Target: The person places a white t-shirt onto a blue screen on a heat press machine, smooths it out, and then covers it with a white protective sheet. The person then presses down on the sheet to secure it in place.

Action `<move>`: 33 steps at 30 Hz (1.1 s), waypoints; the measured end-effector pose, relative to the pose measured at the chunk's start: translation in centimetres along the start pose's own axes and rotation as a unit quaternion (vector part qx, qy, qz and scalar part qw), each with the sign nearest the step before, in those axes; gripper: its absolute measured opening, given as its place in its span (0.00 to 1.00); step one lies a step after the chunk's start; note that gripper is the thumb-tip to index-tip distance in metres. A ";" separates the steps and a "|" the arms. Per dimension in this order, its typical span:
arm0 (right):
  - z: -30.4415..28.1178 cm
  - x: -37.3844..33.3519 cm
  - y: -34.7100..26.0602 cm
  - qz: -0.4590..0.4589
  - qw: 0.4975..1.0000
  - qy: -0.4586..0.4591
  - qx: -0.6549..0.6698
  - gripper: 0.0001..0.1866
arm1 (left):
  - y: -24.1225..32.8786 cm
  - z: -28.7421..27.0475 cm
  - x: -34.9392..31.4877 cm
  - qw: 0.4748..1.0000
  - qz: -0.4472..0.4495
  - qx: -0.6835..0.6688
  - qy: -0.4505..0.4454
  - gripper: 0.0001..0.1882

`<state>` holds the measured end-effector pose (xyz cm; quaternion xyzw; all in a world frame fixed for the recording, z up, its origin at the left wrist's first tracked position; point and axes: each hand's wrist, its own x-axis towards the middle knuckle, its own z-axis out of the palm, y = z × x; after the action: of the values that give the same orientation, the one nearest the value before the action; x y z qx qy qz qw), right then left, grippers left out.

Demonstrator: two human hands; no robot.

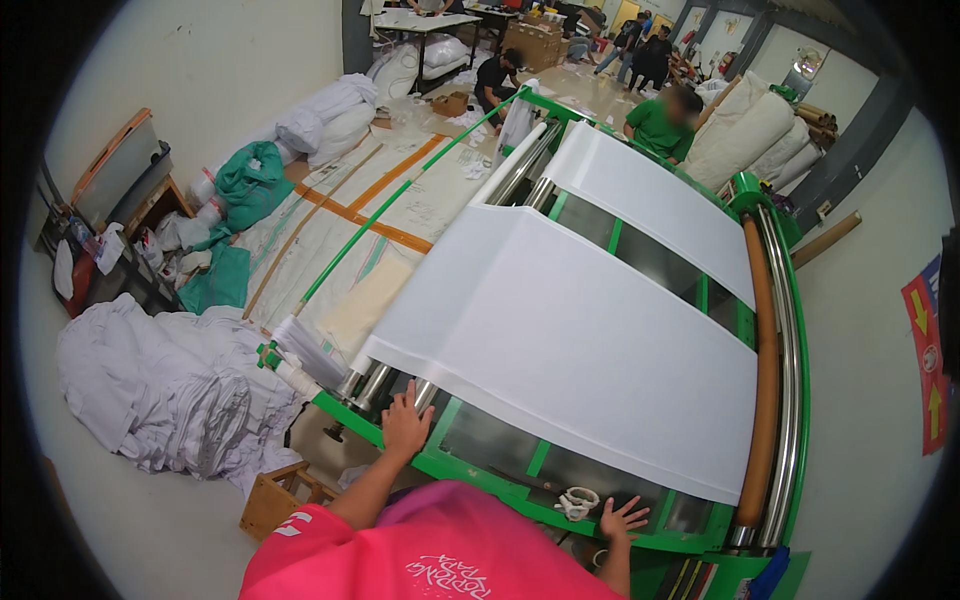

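A broad sheet of white fabric (590, 350) stretches across a green-framed rolling machine (440, 465), from metal rollers (374, 386) on the left to a brown tube (760, 400) on the right. My left hand (406, 425) is at the machine's near side, fingers extended up against the roller ends, just below the fabric's edge. Farther right, my right hand (622, 520) has its fingers spread over the green near rail and holds nothing. Beside it, a white ring-shaped object (577, 503) sits on the rail.
Heaped white cloth (170, 390) and a wooden stool (285, 497) lie left of the machine. Green cloth (250, 185) and white bundles line the wall. Across the machine is a person in a green shirt (660, 127); another crouches in black (497, 85). Large rolls (745, 135) stand behind.
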<state>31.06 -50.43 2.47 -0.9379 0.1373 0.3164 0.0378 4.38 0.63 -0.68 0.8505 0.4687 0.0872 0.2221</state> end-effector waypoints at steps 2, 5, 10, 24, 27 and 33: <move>-0.6 0.7 0.4 0.006 1.000 -0.012 -0.004 0.59 | 0.6 0.0 0.2 1.000 -0.006 0.013 -0.005 0.46; -0.3 1.6 1.0 0.011 1.000 -0.023 -0.010 0.60 | 1.1 -0.6 0.1 1.000 -0.012 0.003 -0.012 0.46; -0.9 1.3 0.0 0.020 0.998 -0.057 -0.027 0.61 | 0.6 -0.4 0.0 1.000 -0.006 0.021 0.002 0.46; -0.8 2.6 0.6 0.021 0.996 -0.080 -0.041 0.63 | 1.0 -0.6 0.1 1.000 -0.018 0.018 -0.009 0.45; -1.2 2.7 0.4 0.027 0.995 -0.090 -0.045 0.65 | 1.4 -0.4 0.3 0.999 -0.028 0.025 -0.015 0.45; -1.4 3.6 0.1 0.024 0.993 -0.099 -0.064 0.68 | 0.9 -0.5 0.1 0.999 -0.027 0.015 -0.010 0.45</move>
<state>34.54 -51.60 1.41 -0.8990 0.1348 0.4164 -0.0165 4.93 0.41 0.13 0.8417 0.4904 0.0655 0.2164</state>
